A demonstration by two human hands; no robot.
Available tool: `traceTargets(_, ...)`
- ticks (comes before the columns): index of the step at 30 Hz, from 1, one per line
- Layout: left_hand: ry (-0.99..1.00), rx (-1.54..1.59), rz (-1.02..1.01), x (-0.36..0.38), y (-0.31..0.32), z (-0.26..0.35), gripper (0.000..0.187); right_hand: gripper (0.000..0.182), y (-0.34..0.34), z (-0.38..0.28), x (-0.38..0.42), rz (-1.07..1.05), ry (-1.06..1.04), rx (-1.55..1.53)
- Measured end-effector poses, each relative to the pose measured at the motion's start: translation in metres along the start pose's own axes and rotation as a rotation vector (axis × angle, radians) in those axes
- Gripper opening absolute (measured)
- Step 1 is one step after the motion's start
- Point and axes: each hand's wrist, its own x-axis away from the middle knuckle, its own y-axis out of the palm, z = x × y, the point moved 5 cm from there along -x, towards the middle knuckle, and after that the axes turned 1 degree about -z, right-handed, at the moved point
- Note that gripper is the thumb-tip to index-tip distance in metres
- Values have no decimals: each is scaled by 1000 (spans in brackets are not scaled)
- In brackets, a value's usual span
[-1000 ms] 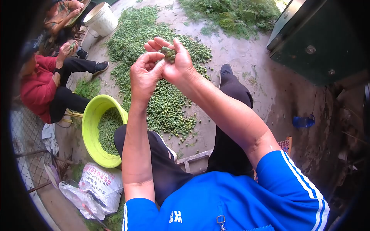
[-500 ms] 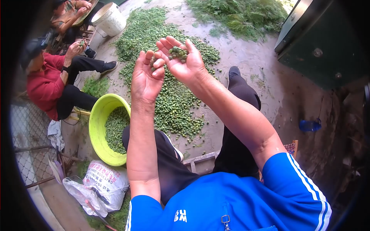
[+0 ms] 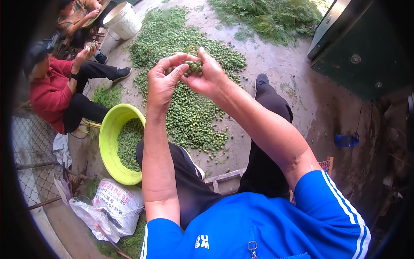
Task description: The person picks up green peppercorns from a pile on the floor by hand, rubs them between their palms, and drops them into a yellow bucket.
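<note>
My right hand (image 3: 208, 77) is cupped with the palm up and holds several small round green cones (image 3: 195, 67). Reaching over from the left, my left hand (image 3: 161, 82) has its fingers bent and its thumb and fingertips at the edge of that palm. Some green shows between its thumb and fingers, partly hidden by them. Below both hands a broad pile of the same green cones (image 3: 194, 125) covers the floor. Left of my left forearm stands a yellow-green tub (image 3: 108, 155) partly filled with cones.
Two people sit at upper left, one in a red shirt (image 3: 54, 90). A white bucket (image 3: 125, 21) stands near them. Green branches (image 3: 267, 17) lie at the back. A white sack (image 3: 118, 203) is at lower left, a dark metal panel (image 3: 345, 52) at upper right.
My left hand has turned over and moved right, its fingers now meeting the right palm. The right hand has dropped slightly and curled more round the cones.
</note>
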Motion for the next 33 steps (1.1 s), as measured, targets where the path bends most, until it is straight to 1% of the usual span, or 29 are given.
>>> traceTargets(3, -29, -82, 7, -1, -6, -12, 25, 44, -2, 1, -3, 11, -13, -2)
traceTargets(4, 25, -196, -18, 2, -4, -9, 26, 47, 5, 1, 4, -20, -20, 26)
traceTargets(5, 101, -301, -49, -1, 1, -4, 27, 52, 6, 2, 6, -167, -11, 102)
traceTargets(6, 142, -330, -38, -3, 4, -5, 27, 54, -1, 3, -2, -160, -37, 109)
traceTargets(7, 195, -351, -28, -2, 7, -5, 28, 54, -13, 5, -14, -194, -10, 98)
traceTargets(8, 176, -351, -31, -1, 11, -3, 29, 53, 0, 3, 3, -30, -49, 115)
traceTargets(9, 212, -427, -39, -1, 15, 1, 30, 53, -5, 3, 0, 3, -39, 112)
traceTargets(10, 212, -427, -37, 0, 15, 0, 30, 53, -2, 4, 4, 52, -23, 121)
traceTargets(11, 181, -462, -25, 1, 16, 1, 29, 53, 3, 4, 10, 65, -40, 137)
traceTargets(12, 170, -454, -25, 2, 15, -3, 28, 53, -7, 6, 4, 35, -60, 117)
traceTargets(14, 133, -392, -34, 0, 13, -10, 24, 52, -17, 7, -1, 10, -59, 67)
traceTargets(15, 171, -417, -43, 0, 16, -6, 21, 52, -13, 5, 0, 13, -44, 40)
traceTargets(16, 110, -404, -30, 1, 15, -10, 21, 51, -3, 4, 13, 89, -51, 71)
traceTargets(17, 47, -390, -14, 2, 13, -14, 20, 50, -9, 4, 10, 76, -66, 79)
traceTargets(18, 95, -362, -15, 3, 14, -13, 21, 50, -6, 4, 13, 125, -67, 66)
traceTargets(19, 85, -314, -19, 3, 14, -15, 19, 50, -4, 4, 18, 174, -66, 51)
traceTargets(21, 18, -329, -9, 3, 11, -18, 17, 47, -10, 5, 15, 181, -58, 69)
traceTargets(22, 20, -332, -2, 3, 10, -20, 17, 46, -23, 5, 4, 115, -62, 62)
traceTargets(23, 70, -293, 14, 2, 10, -20, 15, 44, -36, 5, -8, 50, -67, 54)
traceTargets(24, 116, -253, 29, 1, 10, -19, 14, 41, -49, 4, -19, 71, -72, 71)
traceTargets(25, 113, -255, 31, 2, 11, -17, 14, 41, -38, 5, -11, 72, -68, 69)
traceTargets(27, 109, -183, 36, 3, 12, -13, 12, 41, -8, 5, 15, 203, -76, 66)
traceTargets(28, 169, -213, 62, 2, 10, -13, 12, 40, -4, 5, 13, 85, -48, 68)
traceTargets(29, 168, -214, 62, 3, 8, -15, 12, 40, -6, 6, 12, 86, -47, 67)
traceTargets(31, -50, 222, 76, 3, 3, -23, 13, 37, -7, 5, 15, 175, -63, 87)
traceTargets(32, -47, 268, 89, 0, 1, -29, 15, 34, -12, 6, 12, 218, -79, 72)
traceTargets(33, -48, 267, 90, 0, -1, -29, 15, 34, -17, 6, 9, 219, -78, 71)
